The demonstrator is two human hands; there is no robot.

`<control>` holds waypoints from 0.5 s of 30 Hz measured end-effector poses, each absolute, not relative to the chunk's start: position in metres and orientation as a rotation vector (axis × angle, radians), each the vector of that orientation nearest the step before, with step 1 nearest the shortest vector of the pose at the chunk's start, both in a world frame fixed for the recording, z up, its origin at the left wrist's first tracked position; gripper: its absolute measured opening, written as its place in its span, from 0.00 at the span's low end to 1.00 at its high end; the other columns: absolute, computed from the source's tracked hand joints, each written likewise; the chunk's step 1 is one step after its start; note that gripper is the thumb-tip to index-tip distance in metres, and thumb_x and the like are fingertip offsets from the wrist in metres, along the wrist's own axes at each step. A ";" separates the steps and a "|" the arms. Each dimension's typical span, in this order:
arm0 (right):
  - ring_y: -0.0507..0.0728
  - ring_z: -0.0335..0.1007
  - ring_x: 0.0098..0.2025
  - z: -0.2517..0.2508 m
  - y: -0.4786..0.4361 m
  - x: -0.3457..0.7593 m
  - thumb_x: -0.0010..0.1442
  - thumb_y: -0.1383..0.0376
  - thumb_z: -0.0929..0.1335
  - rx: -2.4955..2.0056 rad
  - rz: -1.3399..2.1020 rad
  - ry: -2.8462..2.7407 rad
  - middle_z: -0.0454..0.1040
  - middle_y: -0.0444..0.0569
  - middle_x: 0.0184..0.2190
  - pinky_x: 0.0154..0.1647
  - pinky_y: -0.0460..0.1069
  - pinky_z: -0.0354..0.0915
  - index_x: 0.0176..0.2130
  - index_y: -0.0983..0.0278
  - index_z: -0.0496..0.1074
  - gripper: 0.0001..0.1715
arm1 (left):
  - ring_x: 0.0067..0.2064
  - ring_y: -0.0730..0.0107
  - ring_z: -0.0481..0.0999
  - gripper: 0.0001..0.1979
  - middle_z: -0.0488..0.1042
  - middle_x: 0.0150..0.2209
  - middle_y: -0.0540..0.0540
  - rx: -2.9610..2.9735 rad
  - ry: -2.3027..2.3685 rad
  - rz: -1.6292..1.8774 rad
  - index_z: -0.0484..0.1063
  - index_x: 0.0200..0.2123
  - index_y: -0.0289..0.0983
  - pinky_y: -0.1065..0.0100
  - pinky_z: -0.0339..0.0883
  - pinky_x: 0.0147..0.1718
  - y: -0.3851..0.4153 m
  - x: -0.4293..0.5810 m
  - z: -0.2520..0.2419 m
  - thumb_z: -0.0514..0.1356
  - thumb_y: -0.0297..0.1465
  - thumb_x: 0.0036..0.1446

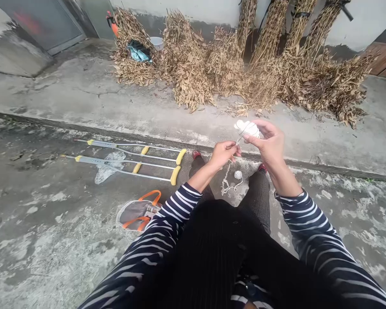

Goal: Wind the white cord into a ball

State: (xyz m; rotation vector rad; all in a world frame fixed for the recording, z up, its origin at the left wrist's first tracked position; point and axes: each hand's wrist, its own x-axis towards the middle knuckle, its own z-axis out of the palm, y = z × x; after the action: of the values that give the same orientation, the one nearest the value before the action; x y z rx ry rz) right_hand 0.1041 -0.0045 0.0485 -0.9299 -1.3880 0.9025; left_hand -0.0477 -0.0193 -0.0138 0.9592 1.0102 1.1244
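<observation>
My right hand [269, 139] grips a white rounded bundle [247, 128] between thumb and fingers, with a thin dark strand crossing it. What the bundle is made of I cannot make out. Just below and to its left, my left hand [224, 153] pinches a strand that runs up to the bundle. Under the hands, on the ground between my feet, rests a small ball of white yarn [238, 174]. A loose, tangled length of pale yarn [225, 185] lies beside the ball and stretches up toward my left hand.
Two crutches [128, 157] with yellow pads lie on the ground at left, a clear plastic bag [107, 169] under them. Nearer stands a grey bag [131, 213] with orange handles. A concrete ledge [83, 94] crosses ahead, with bundles of dried plants [193, 73] along the wall.
</observation>
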 end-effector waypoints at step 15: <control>0.65 0.74 0.57 0.070 0.005 0.116 0.58 0.62 0.78 -1.034 0.397 -1.852 0.79 0.48 0.50 0.53 0.59 0.78 0.48 0.55 0.77 0.18 | 0.28 0.76 0.78 0.12 0.79 0.26 0.45 1.185 0.825 0.969 0.75 0.26 0.30 0.71 0.73 0.35 -0.005 -0.061 0.028 0.66 0.28 0.61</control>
State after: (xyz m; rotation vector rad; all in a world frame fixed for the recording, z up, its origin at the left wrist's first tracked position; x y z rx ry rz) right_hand 0.1162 0.0054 0.0698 -1.0336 -1.8521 0.3965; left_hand -0.0611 -0.0054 0.0282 1.1848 0.8254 0.9688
